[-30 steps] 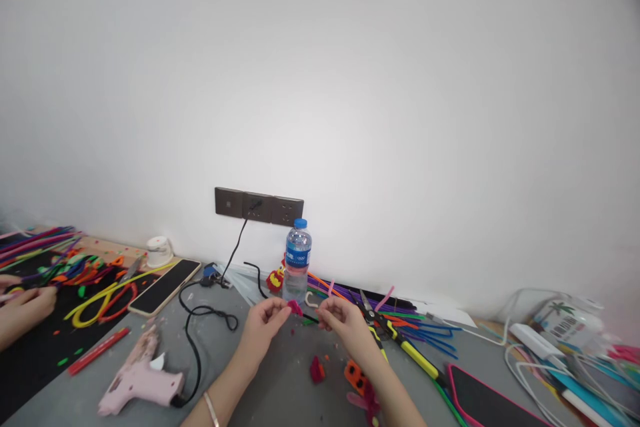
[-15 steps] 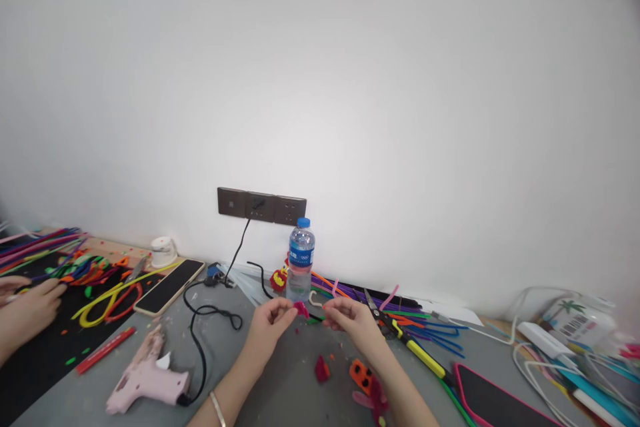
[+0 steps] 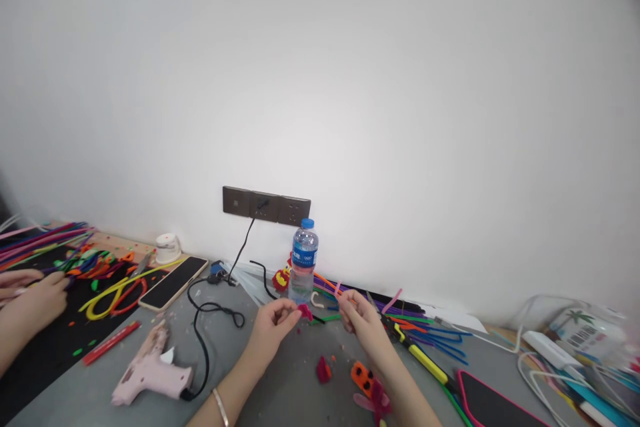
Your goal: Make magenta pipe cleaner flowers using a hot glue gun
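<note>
1. Near the lower centre of the head view, the left hand (image 3: 277, 327) pinched a magenta piece (image 3: 305, 311) between thumb and forefinger, that grip pressed together; a short black stem (image 3: 319, 320) appeared to stick out to its right.
2. Right of centre, the right hand (image 3: 356, 317) was raised, its fingers drawn towards the thumb; whether this grip held anything, I could not tell.
3. Judging by the slight fingertip hold, the magenta piece seemed liable to slip or bend out of shape under a hard tug.
4. Behind the hands stood an upright bottle (image 3: 303, 267), which a stray knuckle might have toppled.
5. At lower left, a looped black cable (image 3: 205, 347) ran to the glue gun (image 3: 153, 377); a snag on it could have dragged the gun across the table (image 3: 285, 400).
6. At lower right, an orange piece (image 3: 362, 373) lay beside the right forearm, risking a crush if the arm dropped.
7. The magenta piece looked fuzzy and small; the orange one, flat with dark spots; the bottle, clear, smooth plastic; the gun, matt pink and stained towards its nozzle.
</note>
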A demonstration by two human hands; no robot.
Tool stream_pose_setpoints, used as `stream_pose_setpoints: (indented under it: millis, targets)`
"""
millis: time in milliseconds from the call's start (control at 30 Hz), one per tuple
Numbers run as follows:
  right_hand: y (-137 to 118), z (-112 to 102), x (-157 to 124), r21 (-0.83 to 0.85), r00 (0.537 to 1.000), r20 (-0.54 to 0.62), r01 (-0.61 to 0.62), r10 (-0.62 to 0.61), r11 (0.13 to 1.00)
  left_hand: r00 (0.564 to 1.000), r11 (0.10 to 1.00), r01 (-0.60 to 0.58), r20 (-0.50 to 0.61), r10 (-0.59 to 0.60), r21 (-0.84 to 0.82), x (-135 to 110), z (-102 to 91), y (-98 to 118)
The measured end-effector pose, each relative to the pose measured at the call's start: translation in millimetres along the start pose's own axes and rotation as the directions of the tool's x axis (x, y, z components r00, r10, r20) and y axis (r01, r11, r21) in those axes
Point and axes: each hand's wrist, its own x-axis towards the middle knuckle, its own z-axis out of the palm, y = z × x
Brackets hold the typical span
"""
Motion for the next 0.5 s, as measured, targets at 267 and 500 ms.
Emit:
stream_pose_setpoints:
  millis: [267, 500]
  targets:
    - [-35.2, -24.4, -7.5, 0.115, 0.883, -0.404, 0.307, -0.237, 0.945, 1.000, 1.000, -0.003, 0.002, 0.003, -0.008, -0.5, -0.2, 4.7]
    - [-44.5, -36.0, -10.8, 0.061, 0.767, -0.560, 0.416, -0.314, 0.907, 1.000, 1.000, -0.015, 0.005, 0.015, -0.009, 0.1, 0.3, 3.0]
